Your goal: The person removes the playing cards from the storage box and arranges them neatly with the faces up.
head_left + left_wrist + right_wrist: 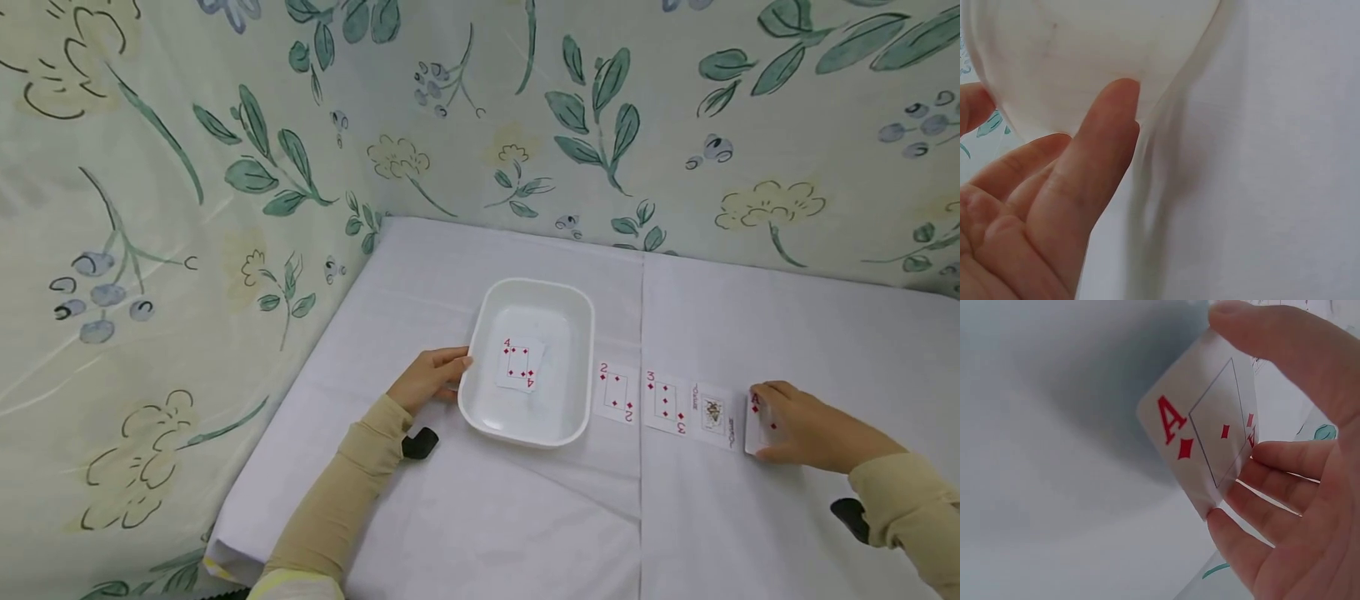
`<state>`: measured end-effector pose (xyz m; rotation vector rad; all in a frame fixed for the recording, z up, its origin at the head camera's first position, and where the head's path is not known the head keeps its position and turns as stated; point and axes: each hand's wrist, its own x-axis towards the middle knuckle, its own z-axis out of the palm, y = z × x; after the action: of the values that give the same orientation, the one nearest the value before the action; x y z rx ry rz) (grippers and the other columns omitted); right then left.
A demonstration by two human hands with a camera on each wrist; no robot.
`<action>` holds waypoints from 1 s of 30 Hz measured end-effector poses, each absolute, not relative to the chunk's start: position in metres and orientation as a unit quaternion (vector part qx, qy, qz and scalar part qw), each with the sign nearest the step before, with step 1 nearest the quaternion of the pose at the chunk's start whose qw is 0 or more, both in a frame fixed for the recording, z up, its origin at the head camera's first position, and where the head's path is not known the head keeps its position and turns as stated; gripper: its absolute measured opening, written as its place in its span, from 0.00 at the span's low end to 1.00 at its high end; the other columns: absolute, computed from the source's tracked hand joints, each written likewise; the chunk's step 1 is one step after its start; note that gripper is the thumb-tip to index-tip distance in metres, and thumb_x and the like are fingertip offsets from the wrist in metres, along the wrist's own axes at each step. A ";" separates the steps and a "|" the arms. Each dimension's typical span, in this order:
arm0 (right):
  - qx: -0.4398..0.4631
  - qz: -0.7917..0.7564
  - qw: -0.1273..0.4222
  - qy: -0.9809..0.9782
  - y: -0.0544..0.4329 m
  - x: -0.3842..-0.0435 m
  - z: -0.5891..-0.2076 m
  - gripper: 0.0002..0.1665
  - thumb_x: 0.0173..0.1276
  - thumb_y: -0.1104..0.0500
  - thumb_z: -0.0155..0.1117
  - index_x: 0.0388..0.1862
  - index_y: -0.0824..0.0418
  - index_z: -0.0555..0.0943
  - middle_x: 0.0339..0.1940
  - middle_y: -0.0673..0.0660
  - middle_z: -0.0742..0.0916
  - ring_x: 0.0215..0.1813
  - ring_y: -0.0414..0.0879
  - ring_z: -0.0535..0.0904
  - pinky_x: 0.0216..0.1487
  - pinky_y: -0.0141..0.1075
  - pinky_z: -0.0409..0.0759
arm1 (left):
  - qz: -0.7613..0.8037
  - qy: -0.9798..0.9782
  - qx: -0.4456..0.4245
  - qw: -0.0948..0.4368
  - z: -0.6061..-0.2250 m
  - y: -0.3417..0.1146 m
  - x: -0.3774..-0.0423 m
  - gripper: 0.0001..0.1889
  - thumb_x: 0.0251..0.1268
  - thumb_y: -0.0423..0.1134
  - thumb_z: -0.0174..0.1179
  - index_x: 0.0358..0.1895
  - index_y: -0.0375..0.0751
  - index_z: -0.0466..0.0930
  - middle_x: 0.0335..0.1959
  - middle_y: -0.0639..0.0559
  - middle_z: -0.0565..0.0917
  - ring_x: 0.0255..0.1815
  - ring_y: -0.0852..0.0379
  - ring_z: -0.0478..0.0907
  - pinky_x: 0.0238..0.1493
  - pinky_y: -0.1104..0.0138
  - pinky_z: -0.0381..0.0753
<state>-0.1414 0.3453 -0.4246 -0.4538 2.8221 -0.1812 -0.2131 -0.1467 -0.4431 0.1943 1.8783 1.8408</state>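
Note:
A white plastic tray (480, 417) stands left of centre in the head view. My left hand (427, 379) grips its left side; in the left wrist view the thumb (1100, 137) and fingers lie against the tray's wall (1085, 56). Inside the tray a four of diamonds (518, 363) lies face up. My right hand (813, 429) holds an ace of diamonds (1210, 431) by its edges, between thumb and fingers. To the left of that hand lie a joker card (713, 415), a three of diamonds (664, 402) and a two of diamonds (616, 392).
A white cloth (540, 508) covers the table, with a seam running beside the three of diamonds. Behind and to the left hangs a curtain (480, 117) printed with flowers and leaves. Dark straps show at both wrists.

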 end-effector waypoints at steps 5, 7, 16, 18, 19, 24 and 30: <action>-0.159 -0.072 0.144 0.974 0.348 -0.141 -0.430 0.58 0.37 0.42 0.75 0.53 0.82 0.63 0.52 0.76 0.68 0.48 0.67 0.69 0.46 0.59 0.70 | 0.677 0.694 0.060 0.238 -0.454 -0.147 -0.215 0.26 0.63 0.44 0.55 0.61 0.35 0.67 0.49 0.39 0.77 0.43 0.46 0.78 0.36 0.58 0.80; -0.155 -0.075 0.149 0.974 0.348 -0.142 -0.432 0.58 0.36 0.41 0.76 0.54 0.81 0.63 0.52 0.76 0.69 0.48 0.66 0.70 0.46 0.59 0.70 | 0.674 0.698 0.055 0.235 -0.458 -0.147 -0.215 0.25 0.63 0.45 0.55 0.61 0.37 0.68 0.48 0.41 0.78 0.42 0.47 0.79 0.36 0.58 0.80; -0.147 -0.067 0.157 0.974 0.349 -0.144 -0.438 0.61 0.34 0.40 0.76 0.55 0.81 0.63 0.53 0.76 0.68 0.51 0.69 0.67 0.48 0.60 0.68 | 0.672 0.703 0.052 0.230 -0.457 -0.145 -0.216 0.25 0.63 0.45 0.55 0.60 0.37 0.68 0.48 0.42 0.79 0.42 0.48 0.79 0.37 0.58 0.80; -0.144 -0.068 0.160 0.974 0.349 -0.144 -0.438 0.61 0.34 0.39 0.75 0.55 0.81 0.63 0.54 0.76 0.68 0.51 0.70 0.66 0.49 0.61 0.66 | 0.671 0.703 0.054 0.229 -0.458 -0.145 -0.217 0.26 0.63 0.46 0.56 0.60 0.36 0.68 0.48 0.41 0.78 0.43 0.47 0.79 0.37 0.58 0.80; -0.143 -0.067 0.161 0.974 0.349 -0.144 -0.437 0.61 0.34 0.39 0.75 0.55 0.81 0.63 0.54 0.76 0.67 0.52 0.70 0.66 0.49 0.61 0.66 | 0.671 0.703 0.054 0.230 -0.458 -0.145 -0.217 0.26 0.62 0.46 0.56 0.60 0.36 0.68 0.48 0.40 0.78 0.43 0.47 0.79 0.37 0.58 0.80; -0.143 -0.073 0.164 0.973 0.347 -0.146 -0.429 0.58 0.40 0.41 0.73 0.57 0.81 0.62 0.55 0.77 0.66 0.53 0.72 0.64 0.50 0.61 0.65 | 0.669 0.705 0.058 0.228 -0.459 -0.145 -0.217 0.27 0.62 0.47 0.56 0.61 0.35 0.68 0.48 0.39 0.78 0.43 0.47 0.79 0.37 0.58 0.80; -0.159 -0.119 0.157 0.967 0.335 -0.151 -0.407 0.53 0.52 0.41 0.67 0.62 0.76 0.58 0.60 0.76 0.64 0.58 0.71 0.59 0.53 0.63 0.60 | 0.671 0.704 0.055 0.226 -0.460 -0.146 -0.218 0.25 0.63 0.46 0.56 0.60 0.36 0.69 0.47 0.42 0.79 0.42 0.48 0.79 0.36 0.58 0.80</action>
<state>-0.1513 0.3346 -0.4074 -0.4560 2.7676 -0.3391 -0.2178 -0.1458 -0.4602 0.1506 1.9404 1.8503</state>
